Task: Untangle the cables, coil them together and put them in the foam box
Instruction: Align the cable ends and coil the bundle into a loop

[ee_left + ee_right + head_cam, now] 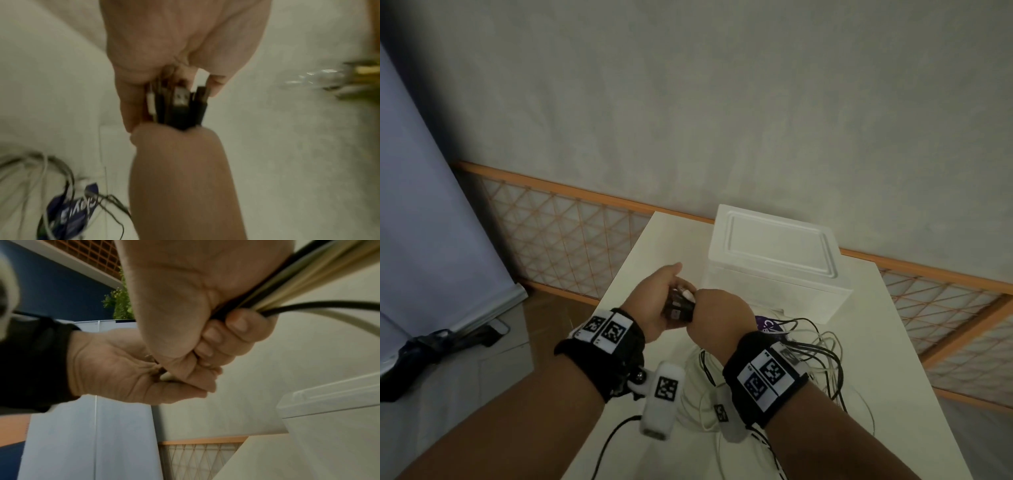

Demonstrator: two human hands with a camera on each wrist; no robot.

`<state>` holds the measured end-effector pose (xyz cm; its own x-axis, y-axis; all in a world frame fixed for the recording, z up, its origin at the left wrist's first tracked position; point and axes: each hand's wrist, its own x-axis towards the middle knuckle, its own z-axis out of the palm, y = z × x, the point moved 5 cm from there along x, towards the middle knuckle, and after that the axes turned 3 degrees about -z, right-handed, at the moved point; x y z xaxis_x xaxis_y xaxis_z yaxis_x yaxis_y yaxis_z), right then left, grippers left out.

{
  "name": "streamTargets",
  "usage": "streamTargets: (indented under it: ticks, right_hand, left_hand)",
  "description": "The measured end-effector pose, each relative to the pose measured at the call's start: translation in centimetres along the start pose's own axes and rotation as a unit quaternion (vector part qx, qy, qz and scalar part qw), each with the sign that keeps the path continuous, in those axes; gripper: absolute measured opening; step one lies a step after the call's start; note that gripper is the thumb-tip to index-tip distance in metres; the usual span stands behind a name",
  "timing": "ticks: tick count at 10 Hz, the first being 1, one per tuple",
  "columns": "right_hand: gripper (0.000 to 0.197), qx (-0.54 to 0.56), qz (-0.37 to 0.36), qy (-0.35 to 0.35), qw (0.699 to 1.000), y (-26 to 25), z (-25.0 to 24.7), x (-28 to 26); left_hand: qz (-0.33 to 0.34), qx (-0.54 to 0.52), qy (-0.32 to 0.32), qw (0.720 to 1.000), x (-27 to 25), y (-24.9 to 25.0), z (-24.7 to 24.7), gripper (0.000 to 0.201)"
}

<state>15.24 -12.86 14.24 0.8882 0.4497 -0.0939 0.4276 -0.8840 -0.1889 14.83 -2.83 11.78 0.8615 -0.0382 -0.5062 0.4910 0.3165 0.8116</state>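
**Inspector:** State of each grip?

**Assistant:** The right hand is fisted round the bundled cables, black and white strands together. The left hand curls its fingers about the plug ends, which stick out just beyond the right grip; the two hands touch.

**Inspector:** And the slack?

**Assistant:** It trails from behind the right grip in loose loops on the tabletop, with a purple tag among them.

**Inspector:** The container?

**Assistant:** The foam box stands on the tabletop just beyond the grips, lid seated. Contents cannot be seen.
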Motion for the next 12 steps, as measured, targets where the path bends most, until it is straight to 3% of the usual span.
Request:
streamTargets:
  ticks: [1,2,3,4,5,6,7,8,9,10,12]
  right_hand:
    - [0.012,-0.012,-0.015,0.012,1.0,-0.6,0.0,0.1]
    - [0.018,0.0,-0.017,0.02,1.0,-0.8,0.0,0.2]
    - [0.02,0.008,-0.024,0.003,1.0,-0.9,0.3,0.3]
    - [0.014,-0.03,-0.024,-0.032,0.999,-0.1,0.8,0.1]
    - [0.013,-0.047,-0.015,-0.039,0.998,0.9,0.5,-0.1]
    - [0.025,-0.069,-0.041,-0.046,0.996,0.8,0.8,-0.1]
    - [0.036,-0.008,-0.006,-0.035,0.999,0.8,1.3,-0.3]
    - [0.04,0.027,0.019,-0.026,0.999,1.1,1.7,-0.1]
    - [0.041,0.028,0.009,-0.072,0.997,1.7,3.5,0.5]
    - [0.032,0.002,-0.006,-0.142,0.99,1.6,4.8,1.1]
    - [0.018,0.041,-0.042,-0.125,0.99,1.6,4.2,2.0]
  left_hand:
    - [0.023,0.027,0.072,0.997,0.4,-0.9,0.5,0.031]
    - [0.068,0.06,0.124,0.988,0.8,-1.1,0.3,0.032]
    - [0.125,0.141,0.128,0.974,0.8,-0.8,0.3,0.037]
    - [0.267,0.428,0.115,0.855,-0.8,0.9,1.2,0.023]
    - [0.228,0.569,-0.043,0.789,-1.5,0.9,1.3,0.034]
    - [0.261,0.774,-0.023,0.577,-2.2,0.8,2.5,0.083]
    - [0.278,0.768,-0.036,0.576,-1.5,-0.5,3.6,0.102]
    - [0.268,0.734,-0.055,0.622,-0.4,-1.3,3.0,0.112]
    - [0.27,0.728,-0.059,0.627,0.0,-1.8,2.7,0.111]
    - [0.298,0.756,-0.015,0.583,0.7,-2.0,2.6,0.092]
    - [0.285,0.819,0.055,0.495,2.0,-2.7,2.1,0.074]
